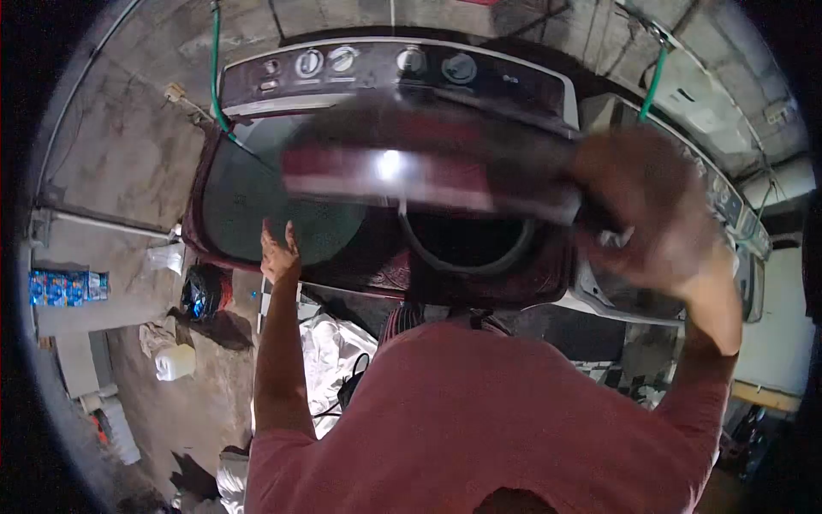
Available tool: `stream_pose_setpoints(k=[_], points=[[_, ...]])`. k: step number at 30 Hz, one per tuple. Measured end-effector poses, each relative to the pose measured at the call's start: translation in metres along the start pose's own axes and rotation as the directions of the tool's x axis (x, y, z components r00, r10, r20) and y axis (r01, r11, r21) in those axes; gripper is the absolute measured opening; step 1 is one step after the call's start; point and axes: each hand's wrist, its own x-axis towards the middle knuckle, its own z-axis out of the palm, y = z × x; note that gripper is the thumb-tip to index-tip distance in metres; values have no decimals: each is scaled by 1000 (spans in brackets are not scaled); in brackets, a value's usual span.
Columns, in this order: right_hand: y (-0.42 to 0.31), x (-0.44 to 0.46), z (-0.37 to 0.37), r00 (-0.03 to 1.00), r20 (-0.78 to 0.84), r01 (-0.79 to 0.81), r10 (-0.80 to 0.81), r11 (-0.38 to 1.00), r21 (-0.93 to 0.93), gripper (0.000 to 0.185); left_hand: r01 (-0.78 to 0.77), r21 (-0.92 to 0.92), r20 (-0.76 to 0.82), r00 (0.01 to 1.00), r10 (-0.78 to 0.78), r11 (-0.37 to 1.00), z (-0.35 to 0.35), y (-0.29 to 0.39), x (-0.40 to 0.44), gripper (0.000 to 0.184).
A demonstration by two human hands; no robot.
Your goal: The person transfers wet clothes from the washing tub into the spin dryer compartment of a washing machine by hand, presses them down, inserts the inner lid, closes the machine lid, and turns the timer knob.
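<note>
A dark red twin-tub washing machine [360,289] stands in front of me, its knobbed control panel [372,70] along the back. My left hand [280,251] is at the front left rim of the wash tub, fingers spread and holding nothing. Greyish-green water [248,201] appears to fill that tub. My right hand [644,193], smeared by motion, grips the right end of a dark red washing machine lid [428,176]. The lid is blurred too, hangs above the machine and reflects a bright light. Below it shows the round, dark spin tub opening [467,244].
A green hose [216,77] drops into the wash tub; another green hose [656,81] hangs at the right, above a second machine [629,278]. White fabric [324,351] lies by my left side. Blue packets [68,288], a black bag [202,289] and a pale jug [175,362] are farther left.
</note>
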Motion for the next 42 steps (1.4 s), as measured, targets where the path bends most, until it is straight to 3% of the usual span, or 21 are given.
stream_pose_setpoints(k=[2, 6, 11, 14, 16, 20, 24, 25, 26, 28, 29, 34, 42], points=[[-18, -11, 40, 993, 38, 110, -115, 988, 112, 54, -63, 31, -84, 994, 65, 998, 15, -7, 5, 66], [-58, -28, 111, 930, 286, 92, -233, 897, 432, 43, -111, 76, -150, 981, 122, 991, 14, -16, 0, 63], [-87, -58, 198, 934, 242, 123, -263, 872, 474, 37, -101, 34, -113, 988, 104, 994, 9, -2, -3, 60], [-92, -67, 223, 962, 202, 56, -186, 853, 519, 24, -82, -20, -127, 989, 79, 996, 13, -11, -2, 57], [-93, -74, 237, 968, 186, 53, -171, 858, 511, 23, -166, -4, -227, 960, 161, 986, 19, -15, -2, 54], [-93, -73, 247, 982, 111, 76, -153, 856, 511, 21, -165, -82, -216, 966, 144, 983, 13, -12, -3, 51], [-59, -31, 224, 993, 17, -103, 120, 766, 634, 20, -185, -196, -199, 969, 145, 963, 3, -5, -6, 48], [-43, 0, 194, 906, 348, -411, 243, 705, 578, 23, -197, -204, -198, 968, 156, 959, 3, -4, -6, 48], [-12, 0, 255, 951, 103, -308, 292, 856, 415, 19, -196, -195, -200, 967, 157, 961, 2, -4, -7, 48], [45, 45, 273, 810, 122, -539, 573, 648, 538, 15, -197, -175, -208, 965, 159, 965, 1, -3, -7, 47], [78, 57, 293, 876, -187, -351, 445, 853, 386, 16, -197, -165, -214, 964, 159, 966, 0, -2, -8, 46], [118, 104, 308, 811, -202, -436, 549, 798, 415, 18, -76, -200, -94, 994, 58, 977, -12, 4, -11, 45], [130, 135, 335, 667, -156, -573, 728, 636, 517, 25, -71, -264, -64, 996, 56, 962, -11, -3, -9, 44]])
